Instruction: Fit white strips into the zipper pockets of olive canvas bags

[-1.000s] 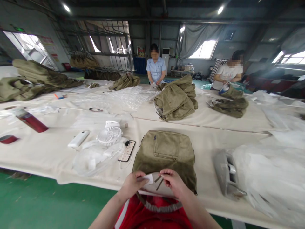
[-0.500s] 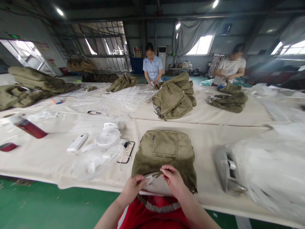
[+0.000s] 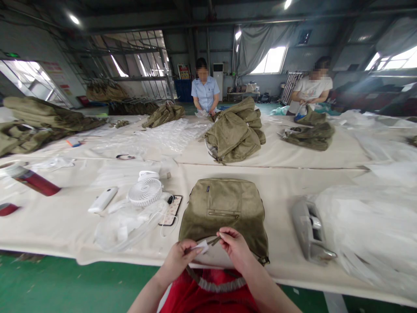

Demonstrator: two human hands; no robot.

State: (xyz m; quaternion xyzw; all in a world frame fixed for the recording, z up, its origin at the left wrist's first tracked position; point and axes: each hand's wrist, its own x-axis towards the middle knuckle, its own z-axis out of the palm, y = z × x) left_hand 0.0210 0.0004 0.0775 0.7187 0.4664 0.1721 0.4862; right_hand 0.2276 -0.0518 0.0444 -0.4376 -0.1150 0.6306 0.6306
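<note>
An olive-green bag lies flat on the table in front of me, its zipped pocket facing up. Between the thumb and fingers of my left hand is a small white tag, at the bag's near edge. My right hand pinches a thin olive strap just to the right of the tag. Whether strap and tag touch, I cannot tell. The bag's handle, wrapped in clear plastic, hangs over the table edge against my red clothing.
On the left are a white fan, a phone, a white device and a red flask. A tape dispenser stands right, beside plastic sheeting. Across the table, two people handle items near more olive bags.
The white tag shows more fully in my left hand, which has shifted slightly. My right hand keeps its pinch on the strap. The whole view has moved a little.
</note>
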